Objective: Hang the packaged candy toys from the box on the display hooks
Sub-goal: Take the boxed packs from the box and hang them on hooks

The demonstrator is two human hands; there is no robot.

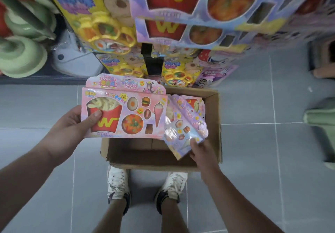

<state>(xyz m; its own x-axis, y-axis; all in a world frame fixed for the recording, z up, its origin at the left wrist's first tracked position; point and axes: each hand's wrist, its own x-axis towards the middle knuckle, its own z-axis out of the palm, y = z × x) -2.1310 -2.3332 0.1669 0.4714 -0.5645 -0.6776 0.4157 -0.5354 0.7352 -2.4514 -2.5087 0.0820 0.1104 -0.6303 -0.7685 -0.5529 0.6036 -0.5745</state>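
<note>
Pinching pink candy toy pack [126,113] face-up in left hand [72,122], probably ready for hanging; gripping tilted purple pack [183,124] by its corner in right hand [201,151], just above cardboard box [213,116].

What can't be made out
Far hanging packs [199,6] are smeared and cut by the top edge. The pink pack [125,116] hides the box's [214,124] far left corner, most of a second pack [125,83] behind it, and the left hand's [72,124] fingers. The right hand's [201,153] fingers disappear under the purple pack [184,127]. Small print is unreadable.
</note>
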